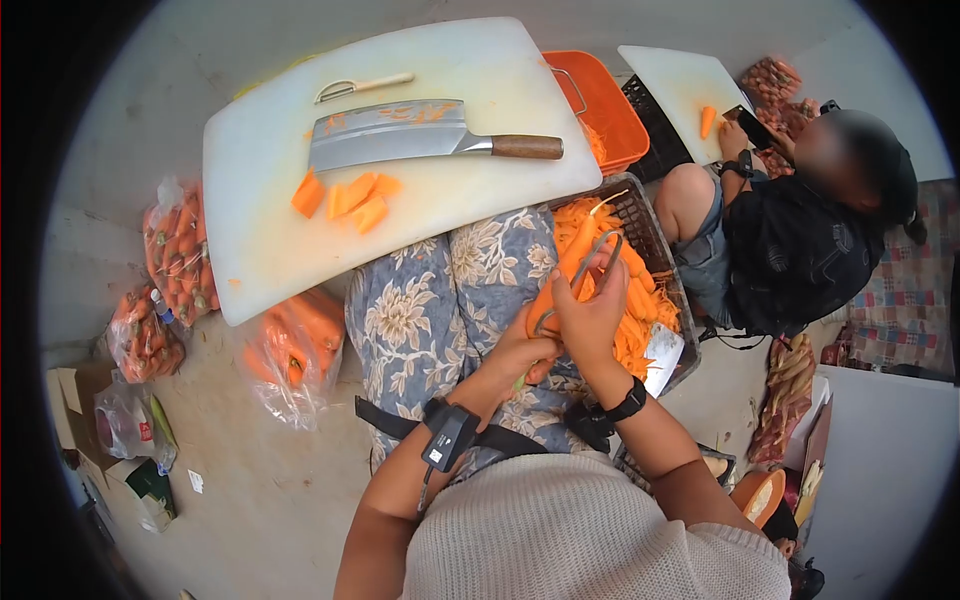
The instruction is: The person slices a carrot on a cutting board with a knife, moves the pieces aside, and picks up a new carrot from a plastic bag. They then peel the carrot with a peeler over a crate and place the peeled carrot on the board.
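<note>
My left hand [522, 348] is closed around the lower part of a peeled carrot [548, 302], which slants up and away over my lap. In my right hand [594, 312] is a metal peeler [612, 243], its looped handle standing above my fingers. The peeler's end lies against or very close to the carrot; my fingers partly hide the contact. Just beyond both hands, a dark crate [690, 350] holds many peeled carrots [640, 300] and orange shreds. A flat, pale metal blade [662, 358] leans at the crate's near side.
Ahead is a white cutting board [490, 80] with a cleaver [400, 135], another peeler [365, 86] and carrot chunks [360, 197]. An orange tub [600, 100] stands beyond the crate. Bagged carrots [180, 245] lie left. At right sits a person [810, 240] holding a phone near another board [680, 85].
</note>
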### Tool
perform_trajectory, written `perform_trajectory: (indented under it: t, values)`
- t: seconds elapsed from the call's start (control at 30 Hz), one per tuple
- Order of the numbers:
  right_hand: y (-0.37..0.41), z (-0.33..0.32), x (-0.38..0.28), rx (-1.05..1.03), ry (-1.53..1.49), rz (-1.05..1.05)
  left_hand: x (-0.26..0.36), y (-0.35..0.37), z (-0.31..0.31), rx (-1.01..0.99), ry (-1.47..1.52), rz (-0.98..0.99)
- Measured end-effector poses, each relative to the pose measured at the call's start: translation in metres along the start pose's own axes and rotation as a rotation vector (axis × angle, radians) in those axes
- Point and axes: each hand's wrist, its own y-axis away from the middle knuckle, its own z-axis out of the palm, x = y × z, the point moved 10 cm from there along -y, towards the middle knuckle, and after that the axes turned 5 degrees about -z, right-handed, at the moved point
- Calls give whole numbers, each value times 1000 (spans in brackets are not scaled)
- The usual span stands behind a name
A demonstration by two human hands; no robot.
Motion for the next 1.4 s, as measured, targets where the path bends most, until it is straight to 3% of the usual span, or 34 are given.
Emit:
perform_trajectory:
  t: [0.1, 0.33, 0.4, 0.5, 0.73, 0.83, 0.9, 1.0, 1.23, 1.33, 1.4]
  values:
    - [1, 8, 0, -27, 101, -101, 2, -2, -3, -16, -41, -19]
    - [-8, 16, 20, -75, 27, 26, 1, -8, -4, -19, -37, -36]
    - [-13, 24, 10, -148, 150, -125, 3, -6, -2, -15, -35, -51]
    - [-19, 32, 21, -199, 119, 26, 9, -4, -1, -2, -54, -40]
    - [-28, 36, 17, -170, 153, 2, 4, -7, -4, -26, 41, -86]
    - [-45, 27, 38, -127, 313, -123, -1, -1, -5, 2, -31, -86]
    - [-56, 24, 86, -141, 224, 82, -1, -1, -6, 16, -116, -83]
    - [-56, 28, 93, -139, 114, 168, 1, -2, -6, 20, -136, -64]
    - [-58, 38, 112, -178, 62, 256, -1, -2, -8, 24, -96, -89]
    - [-64, 35, 106, -118, 173, 111, -1, -2, -8, 30, -99, -98]
    - [-61, 37, 121, -127, 81, 247, -2, -2, -7, 32, -98, -110]
